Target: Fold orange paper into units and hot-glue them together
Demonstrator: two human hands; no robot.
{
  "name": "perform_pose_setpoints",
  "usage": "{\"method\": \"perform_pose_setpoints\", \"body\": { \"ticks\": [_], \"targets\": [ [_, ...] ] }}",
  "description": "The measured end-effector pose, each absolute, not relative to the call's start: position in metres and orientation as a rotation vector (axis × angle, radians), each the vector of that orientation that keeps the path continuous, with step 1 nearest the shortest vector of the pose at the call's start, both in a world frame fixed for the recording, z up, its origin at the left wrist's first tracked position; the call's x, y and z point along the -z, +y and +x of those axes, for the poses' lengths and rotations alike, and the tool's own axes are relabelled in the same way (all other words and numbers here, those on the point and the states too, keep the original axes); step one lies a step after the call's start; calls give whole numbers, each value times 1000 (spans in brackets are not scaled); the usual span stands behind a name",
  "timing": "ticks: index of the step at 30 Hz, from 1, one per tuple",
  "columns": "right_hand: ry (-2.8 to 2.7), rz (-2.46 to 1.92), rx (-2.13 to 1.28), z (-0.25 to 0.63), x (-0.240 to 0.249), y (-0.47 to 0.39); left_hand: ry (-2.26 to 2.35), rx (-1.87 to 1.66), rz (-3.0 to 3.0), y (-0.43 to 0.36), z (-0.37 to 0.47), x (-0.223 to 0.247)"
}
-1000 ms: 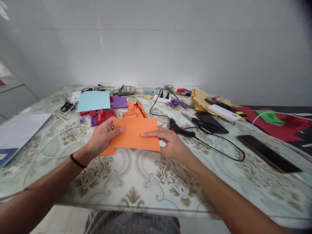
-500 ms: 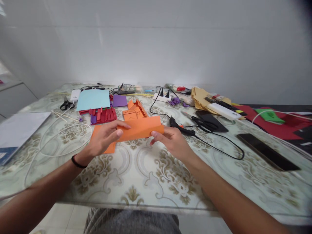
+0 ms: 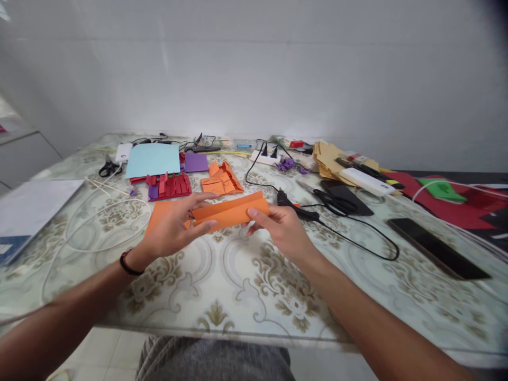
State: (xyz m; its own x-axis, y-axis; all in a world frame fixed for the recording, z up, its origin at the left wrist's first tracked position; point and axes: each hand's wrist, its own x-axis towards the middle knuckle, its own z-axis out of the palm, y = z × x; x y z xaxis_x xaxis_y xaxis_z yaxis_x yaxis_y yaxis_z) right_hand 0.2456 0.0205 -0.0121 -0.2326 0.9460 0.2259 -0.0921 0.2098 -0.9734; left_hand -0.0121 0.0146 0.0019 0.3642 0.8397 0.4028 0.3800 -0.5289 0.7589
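Observation:
A strip of folded orange paper [image 3: 234,211] is held above the table, its long upper flap partly raised. At its right end, my right hand [image 3: 283,227] pinches it, thumb in front and fingers behind. My left hand [image 3: 174,225] is around the left end with thumb and fingers spread apart; its thumb overlaps the paper's lower edge. Under and beside my left hand lies a flat orange sheet [image 3: 157,214], partly hidden by it. Just beyond the held paper are folded orange pieces [image 3: 222,180] and folded red paper pieces [image 3: 170,185].
To the right lie a black glue gun [image 3: 296,206] with its cord, scissors [image 3: 335,201] and a dark phone [image 3: 436,248]. A light-blue sheet [image 3: 153,160], purple paper [image 3: 196,162] and a white power strip [image 3: 265,157] are farther back. A white cable [image 3: 107,253] loops at left.
My left thumb and fingers have spread wider apart around the left end. The orange paper's fold has opened somewhat and its right end tilts up slightly; my right hand keeps its pinch.

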Motion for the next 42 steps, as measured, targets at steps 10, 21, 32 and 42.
{"method": "perform_pose_setpoints", "body": {
  "ticks": [10,21,32,42],
  "targets": [
    [-1356,-844,-1267,240,13,15,1149,-995,2163,6,-4,-4],
    [-1292,-894,-1239,234,11,10,1144,-1046,2115,2,0,-4],
    [-1204,-884,-1404,234,9,13,1192,-1061,2125,2,2,-6],
    [-1297,-890,-1341,234,11,9,1061,-959,2230,4,-3,-4]
  ]
}}
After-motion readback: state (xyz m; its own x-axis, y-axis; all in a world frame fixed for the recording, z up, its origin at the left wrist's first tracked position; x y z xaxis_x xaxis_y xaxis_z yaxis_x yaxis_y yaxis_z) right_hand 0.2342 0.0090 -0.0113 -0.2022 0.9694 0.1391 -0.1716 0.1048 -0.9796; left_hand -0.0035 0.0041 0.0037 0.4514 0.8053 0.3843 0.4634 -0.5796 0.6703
